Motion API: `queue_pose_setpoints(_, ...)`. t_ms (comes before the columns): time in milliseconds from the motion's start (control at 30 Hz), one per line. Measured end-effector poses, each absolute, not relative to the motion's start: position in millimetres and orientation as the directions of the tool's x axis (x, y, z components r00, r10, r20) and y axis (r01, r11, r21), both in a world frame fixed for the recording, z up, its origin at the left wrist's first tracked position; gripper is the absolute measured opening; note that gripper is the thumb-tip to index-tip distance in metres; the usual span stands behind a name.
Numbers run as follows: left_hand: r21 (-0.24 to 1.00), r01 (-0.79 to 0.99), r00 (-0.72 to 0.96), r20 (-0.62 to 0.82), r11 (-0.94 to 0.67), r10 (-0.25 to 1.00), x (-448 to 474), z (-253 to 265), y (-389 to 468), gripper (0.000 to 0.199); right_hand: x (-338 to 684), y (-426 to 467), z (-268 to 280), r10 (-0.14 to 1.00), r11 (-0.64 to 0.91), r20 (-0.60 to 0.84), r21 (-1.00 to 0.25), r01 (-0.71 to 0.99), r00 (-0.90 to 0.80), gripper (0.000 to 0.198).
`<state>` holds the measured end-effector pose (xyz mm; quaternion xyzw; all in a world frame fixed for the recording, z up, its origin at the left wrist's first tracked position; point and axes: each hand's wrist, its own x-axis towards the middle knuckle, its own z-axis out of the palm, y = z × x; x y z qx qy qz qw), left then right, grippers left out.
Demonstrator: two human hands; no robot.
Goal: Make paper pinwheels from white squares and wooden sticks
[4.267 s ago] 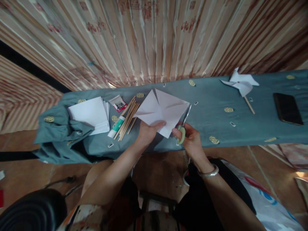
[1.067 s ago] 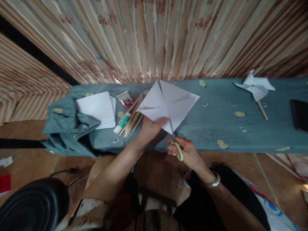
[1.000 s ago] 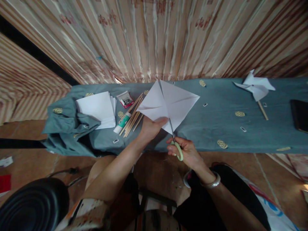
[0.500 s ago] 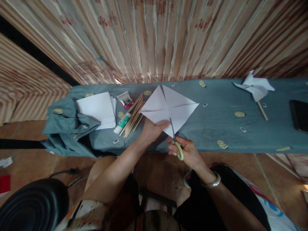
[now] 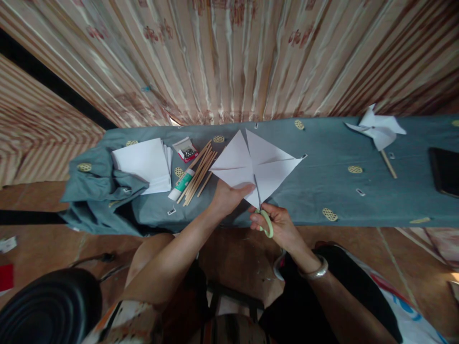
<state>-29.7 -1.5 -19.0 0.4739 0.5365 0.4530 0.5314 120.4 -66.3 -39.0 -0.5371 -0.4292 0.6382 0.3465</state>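
On the teal patterned cloth (image 5: 304, 200), head view: a square white paper sheet (image 5: 258, 165) is lying corner-on at mid-bench, slits showing from its far, left and right corners.
Left hand (image 5: 229, 196): is pinching the sheet, thumb on top; the other fingers are mostly hiding beneath.
Right hand (image 5: 274, 220): is curling closed round pale-green-handled metal scissors (image 5: 268, 223), blades pointing inward from the near corner; cannot tell how far they are gaping.
Near-corner slit: apparently the cut in hand.
Blades: are calling, I judge, for a taut sheet, a stop short of centre and a clear thumb.
Left of sheet: slim wooden sticks (image 5: 199, 174) and a white-and-green glue stick (image 5: 181, 185) are lying together.
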Motion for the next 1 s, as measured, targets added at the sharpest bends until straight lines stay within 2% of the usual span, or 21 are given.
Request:
queue_pose_setpoints(767, 0.983, 0.053, 0.045, -0.179, 0.176, 0.983, -27.4, -19.7, -5.7, 0.015, 116.3, -65.2, -34.1, 0.918, -0.370, -0.365, -0.929, -0.005, -0.154, 0.048)
queue_pose_setpoints(1000, 0.990, 0.024, -0.005, -0.138, 0.138, 0.990, -31.6, -21.9, -0.5, 0.030, 124.1, -65.8, -33.3, 0.893, -0.355, -0.362, -0.932, 0.077, -0.268, 0.048)
